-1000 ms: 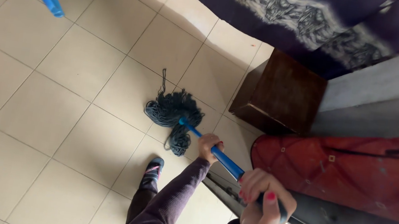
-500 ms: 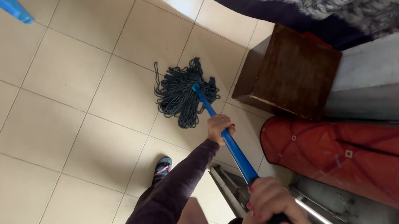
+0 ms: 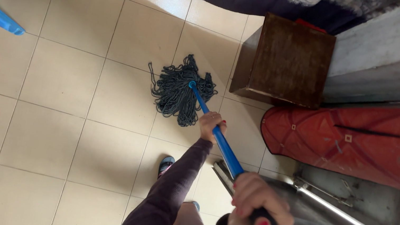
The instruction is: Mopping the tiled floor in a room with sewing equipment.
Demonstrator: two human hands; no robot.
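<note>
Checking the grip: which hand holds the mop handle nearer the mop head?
The left hand, partway down the blue handle; the right hand grips its top end.

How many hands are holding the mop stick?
2. The left hand grips the blue mop handle low down, near the dark stringy mop head. The right hand grips its black top end, close to the camera.

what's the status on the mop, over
Left hand low on blue mop handle, right hand at top. Mop head on tiles. Wooden box close by.
</note>
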